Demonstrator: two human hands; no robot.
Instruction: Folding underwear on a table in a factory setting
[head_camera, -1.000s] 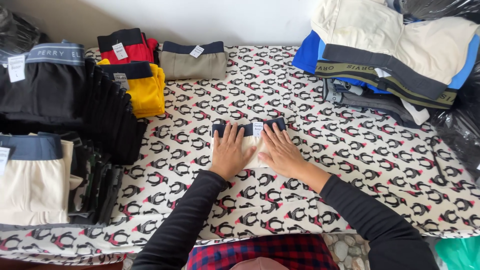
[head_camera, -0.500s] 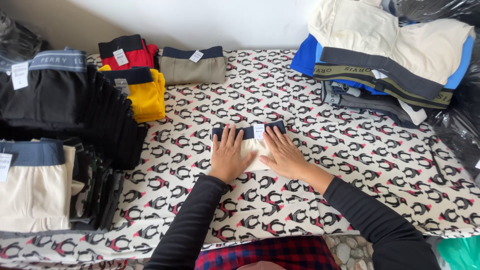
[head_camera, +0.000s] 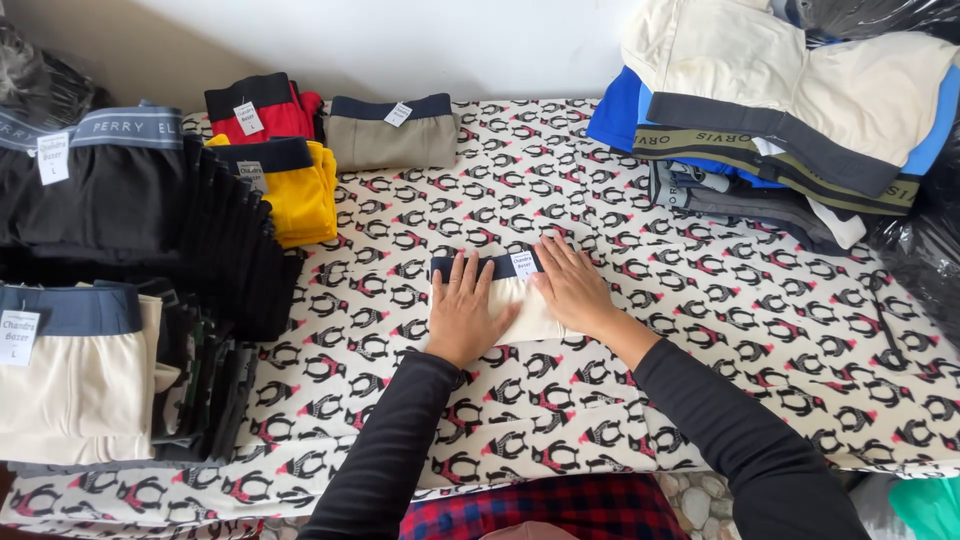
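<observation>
Garment stall: tagged folded underwear stacks (head_camera: 120, 200)

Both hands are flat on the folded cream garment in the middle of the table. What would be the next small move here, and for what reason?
Probably lift the cream folded garment and carry it to the cream pile at the left. It looks fully folded: the left hand and right hand lie flat on it, its dark waistband and tag face up like the other folded pieces, and that pile matches its colour.
</observation>
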